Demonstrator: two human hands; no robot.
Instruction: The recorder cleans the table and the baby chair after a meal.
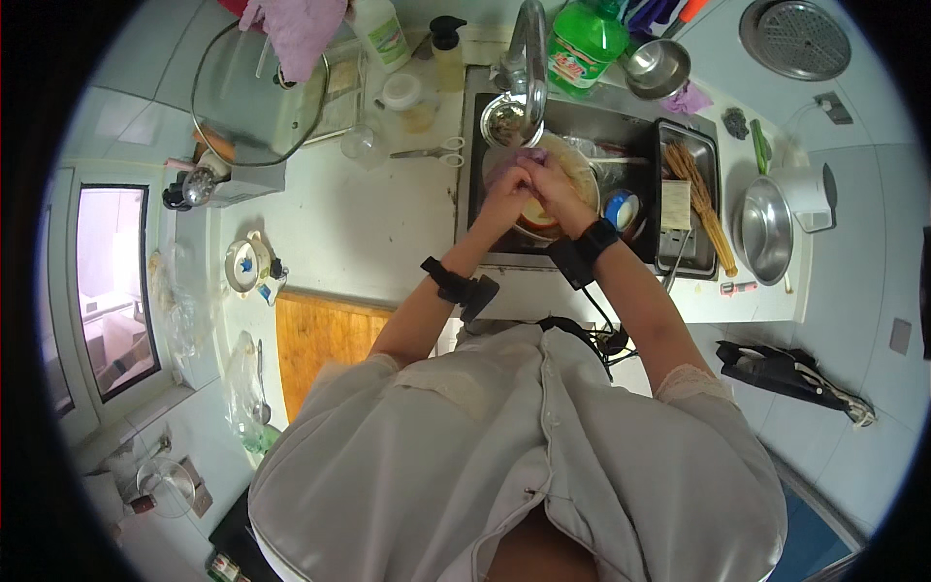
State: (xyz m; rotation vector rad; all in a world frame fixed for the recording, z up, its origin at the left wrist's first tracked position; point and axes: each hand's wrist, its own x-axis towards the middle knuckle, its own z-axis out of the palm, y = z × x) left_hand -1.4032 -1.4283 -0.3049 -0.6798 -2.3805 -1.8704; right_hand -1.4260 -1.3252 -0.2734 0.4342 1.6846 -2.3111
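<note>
Over the left basin of the sink (473, 233), my left hand (504, 197) and my right hand (553, 184) are pressed together, both closed. A bunched purple cloth (530, 154) shows at their far side, gripped between them; most of it is covered by my fingers. The curved metal faucet (529, 63) rises just beyond my hands. Beneath them a pale, wide bowl (582, 160) sits in the basin, partly hidden. A strainer (499, 121) with scraps in it is at the bowl's far left.
Scissors (432, 152) lie on the counter to the left. A metal tray (713, 194) with a bamboo brush (703, 204) stands at the sink's right, beside a steel bowl (764, 228). A green detergent jug (587, 47) and small pot (658, 68) are behind. A wooden board (330, 339) is near left.
</note>
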